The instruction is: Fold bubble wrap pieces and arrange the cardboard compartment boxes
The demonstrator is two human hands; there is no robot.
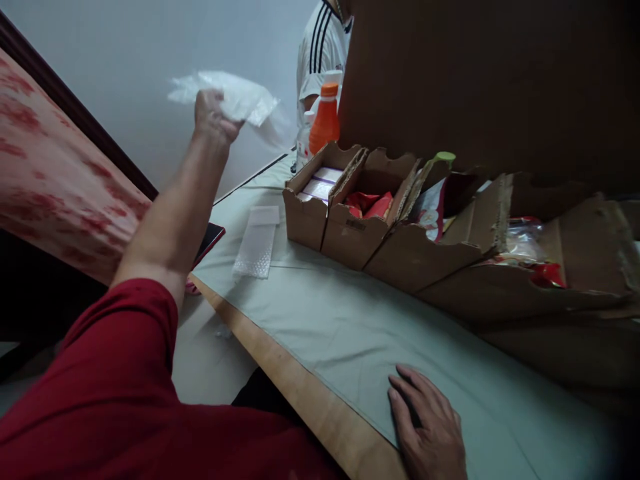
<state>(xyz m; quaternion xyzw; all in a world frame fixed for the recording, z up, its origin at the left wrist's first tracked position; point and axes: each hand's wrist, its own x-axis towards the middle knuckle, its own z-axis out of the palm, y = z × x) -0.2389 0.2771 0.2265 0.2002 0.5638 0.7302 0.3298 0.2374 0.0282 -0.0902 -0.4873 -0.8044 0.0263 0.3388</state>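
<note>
My left hand (214,117) is raised at the upper left, closed around a white, translucent plastic bag (245,99) that is smeared by motion. What the bag contains, if anything, I cannot make out. My right hand (425,423) rests on the pale green cloth (340,333) by the table's near edge, fingers stretched out and holding nothing. A flat bubble-wrap pouch (257,243) lies on the cloth, below the raised bag and left of the cardboard boxes.
Several open cardboard boxes line the table's far side: one with white packets (320,185), one with red packets (369,203), others with mixed packages. Behind them stand an orange bottle (325,120) and a person in a white shirt (320,50). A dark flat device (210,241) is at left.
</note>
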